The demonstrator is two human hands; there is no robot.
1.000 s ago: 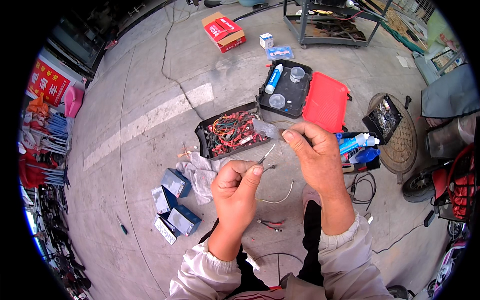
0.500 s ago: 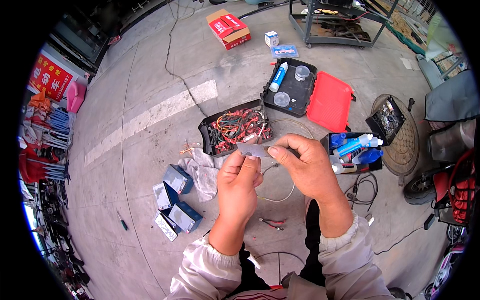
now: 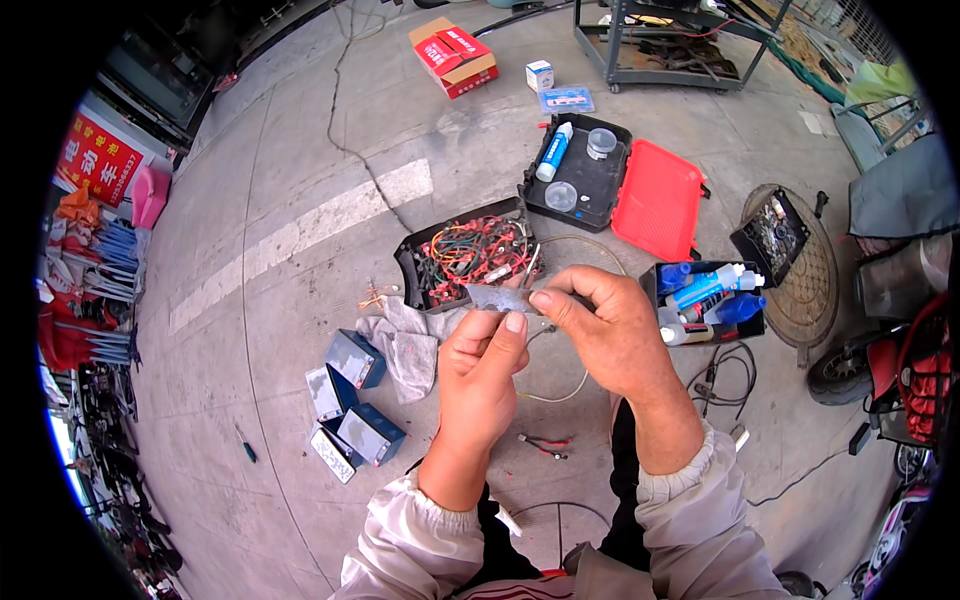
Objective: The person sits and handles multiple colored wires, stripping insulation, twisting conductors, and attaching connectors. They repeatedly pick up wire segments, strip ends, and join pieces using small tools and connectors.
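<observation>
Both hands are raised together over the concrete ground. The left hand (image 3: 480,375) pinches the near end of a small grey metal strip (image 3: 497,298) between thumb and forefinger; the right hand (image 3: 605,335) is closed on its far end, fingertips meeting the left thumb. A second ago the hands were apart, the right one higher and holding the piece alone; they have since closed in, and the strip is now gripped from both sides, level, just in front of the tray of red and black wires (image 3: 470,258). Judged from this, the piece is being held for close handling or bending rather than carried.

A thin pale wire (image 3: 560,385) loops below the hands. A grey rag (image 3: 410,345) lies to the left, with blue battery blocks (image 3: 355,405) beside it. Behind the tray stands an open black case with a red lid (image 3: 655,198), holding a blue-and-white tube (image 3: 553,152). To the right, a box of blue bottles (image 3: 705,300).
</observation>
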